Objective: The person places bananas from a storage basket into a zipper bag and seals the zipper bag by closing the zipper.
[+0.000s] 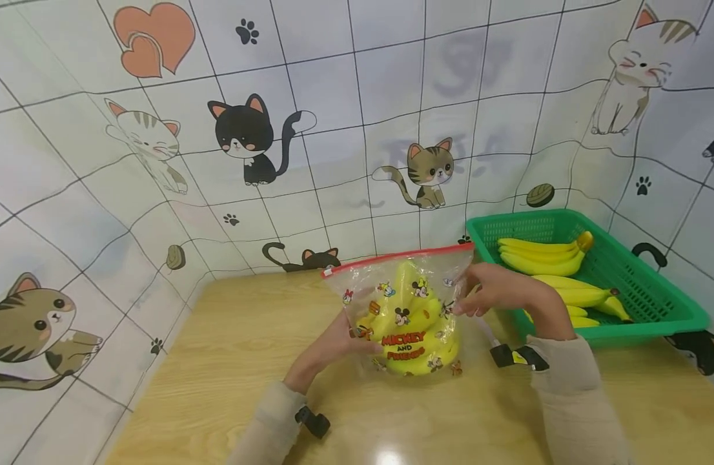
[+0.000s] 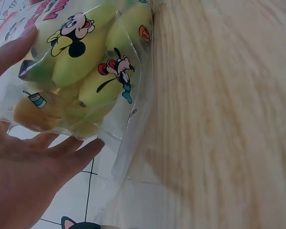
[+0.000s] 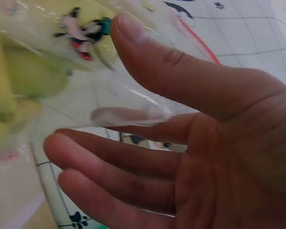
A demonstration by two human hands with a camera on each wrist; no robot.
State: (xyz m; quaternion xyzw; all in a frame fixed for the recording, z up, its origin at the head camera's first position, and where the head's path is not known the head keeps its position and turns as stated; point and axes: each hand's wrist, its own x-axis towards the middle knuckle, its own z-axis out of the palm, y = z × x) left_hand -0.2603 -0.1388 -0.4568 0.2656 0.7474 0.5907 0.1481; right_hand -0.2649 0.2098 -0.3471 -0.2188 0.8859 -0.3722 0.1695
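A clear plastic zip bag [image 1: 412, 310] with a red zip edge and "Mickey and Friends" print stands upright on the wooden table. Inside it is a bunch of yellow bananas [image 2: 93, 71], their tips showing through the plastic. My left hand [image 1: 339, 345] holds the bag's lower left side, thumb in front and fingers [image 2: 69, 152] behind. At the right side, my right hand [image 1: 493, 287] holds the bag's edge between the thumb in front and the index finger behind. The other right fingers [image 3: 114, 186] stand loosely bent, apart from the plastic.
To the right, a green plastic basket [image 1: 653, 329] holds several bunches of bananas [image 1: 543, 252]. Behind the wooden table [image 1: 229, 361] rises a wall [image 1: 345, 116] covered with tile and cat prints. Black camera mounts [image 1: 313, 423] sit at both wrists.
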